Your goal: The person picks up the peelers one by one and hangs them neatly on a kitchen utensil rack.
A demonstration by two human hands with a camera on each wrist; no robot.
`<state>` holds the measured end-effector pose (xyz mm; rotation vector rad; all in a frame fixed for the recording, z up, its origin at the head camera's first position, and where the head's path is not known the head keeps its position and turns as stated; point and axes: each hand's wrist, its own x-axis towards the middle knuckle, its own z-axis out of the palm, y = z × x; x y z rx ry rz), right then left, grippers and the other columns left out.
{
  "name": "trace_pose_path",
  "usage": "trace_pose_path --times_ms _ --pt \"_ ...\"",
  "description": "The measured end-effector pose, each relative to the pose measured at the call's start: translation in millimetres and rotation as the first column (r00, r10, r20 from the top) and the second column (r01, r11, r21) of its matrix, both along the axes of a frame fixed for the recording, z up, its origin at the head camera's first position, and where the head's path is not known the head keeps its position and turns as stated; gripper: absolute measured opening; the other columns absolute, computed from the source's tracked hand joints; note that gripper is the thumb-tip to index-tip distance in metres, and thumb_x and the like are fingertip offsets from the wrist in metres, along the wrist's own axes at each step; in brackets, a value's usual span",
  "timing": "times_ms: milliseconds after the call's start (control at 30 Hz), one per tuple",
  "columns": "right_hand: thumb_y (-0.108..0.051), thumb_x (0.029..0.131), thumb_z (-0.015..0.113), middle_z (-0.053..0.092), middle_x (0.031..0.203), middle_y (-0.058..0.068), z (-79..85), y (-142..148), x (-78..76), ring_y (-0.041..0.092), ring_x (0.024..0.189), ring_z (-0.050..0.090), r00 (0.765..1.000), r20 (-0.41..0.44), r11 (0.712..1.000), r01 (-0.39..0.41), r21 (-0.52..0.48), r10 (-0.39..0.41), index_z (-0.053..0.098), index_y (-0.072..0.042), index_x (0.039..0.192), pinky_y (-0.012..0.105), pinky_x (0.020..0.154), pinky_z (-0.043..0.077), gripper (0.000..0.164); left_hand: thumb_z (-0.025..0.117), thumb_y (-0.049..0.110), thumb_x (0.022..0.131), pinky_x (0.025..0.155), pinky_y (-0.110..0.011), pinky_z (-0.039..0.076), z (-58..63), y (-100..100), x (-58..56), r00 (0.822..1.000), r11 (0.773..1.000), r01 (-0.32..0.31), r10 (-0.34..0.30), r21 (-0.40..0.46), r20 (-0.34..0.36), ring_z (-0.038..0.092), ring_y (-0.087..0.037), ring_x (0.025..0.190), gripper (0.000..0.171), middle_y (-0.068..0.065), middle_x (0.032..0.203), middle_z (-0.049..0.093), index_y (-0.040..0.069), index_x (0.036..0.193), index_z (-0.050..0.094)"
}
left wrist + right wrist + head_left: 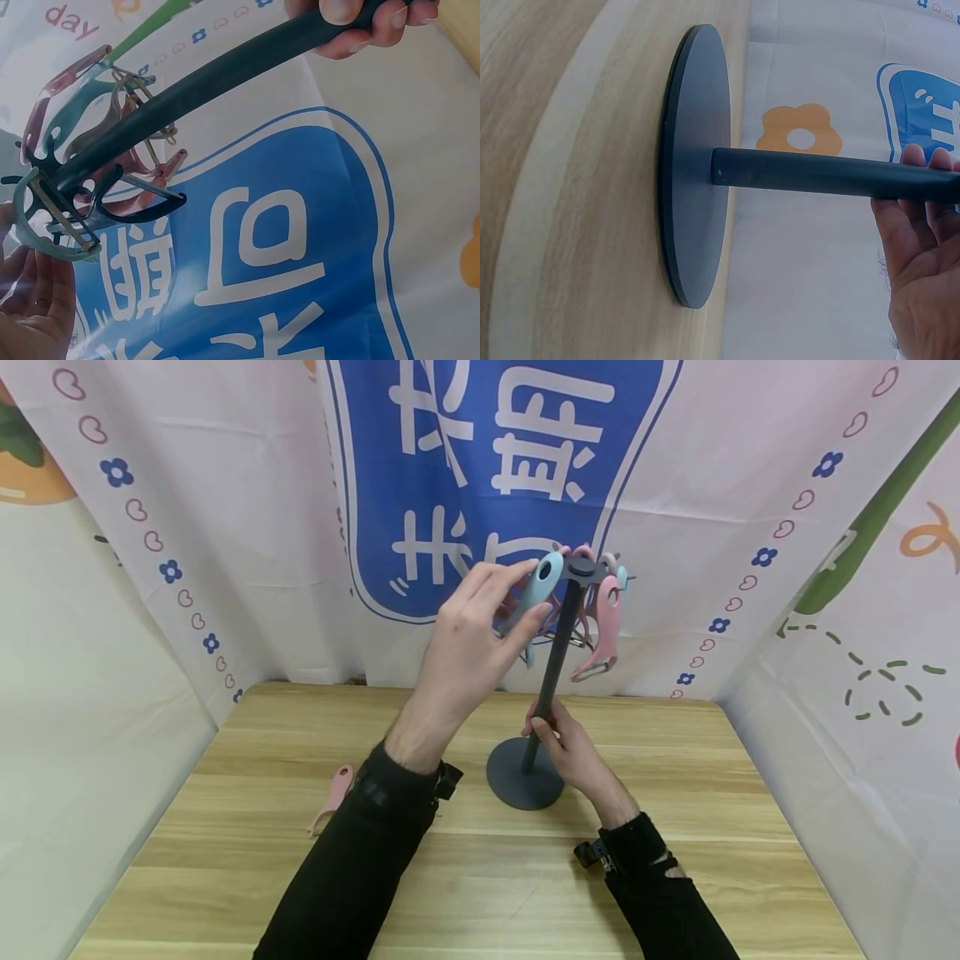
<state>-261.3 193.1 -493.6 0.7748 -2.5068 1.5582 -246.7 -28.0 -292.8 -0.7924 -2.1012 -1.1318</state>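
Note:
A dark metal stand (558, 652) rises from a round base (508, 789) on the table. Peelers hang around its top, among them a pink peeler (609, 618) on the right and a black peeler (150, 216) in the left wrist view. At the top's left side, my left hand (461, 639) pinches a light blue peeler (546, 578) between thumb and fingers, its holed end close to the hooks. Lower down, my right hand (576, 747) grips the pole (802, 171) above the base.
On the wooden table (480, 877), a loose pink peeler (340, 787) lies left of the stand, beside my left sleeve. A printed cloth (247, 527) hangs close behind the stand, and white cloth walls enclose both sides.

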Motion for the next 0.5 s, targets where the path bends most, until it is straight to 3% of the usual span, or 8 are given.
trace_pose_path --times_ms 500 --pt "-0.011 0.126 0.051 0.074 0.118 0.021 -0.8 0.5 -0.4 0.051 0.117 0.076 1.000 0.019 1.000 -0.005 -0.022 0.005 0.057 0.000 0.139 0.055 0.109 0.069 0.018 0.081 0.026 0.115 0.102 -0.038 0.074 -5.7 5.1 -3.7 0.999 1.000 0.008 -0.008 -0.006 0.034 0.078 -0.026 0.115 0.051 -0.016 0.138 0.073 0.007 0.160 0.069"
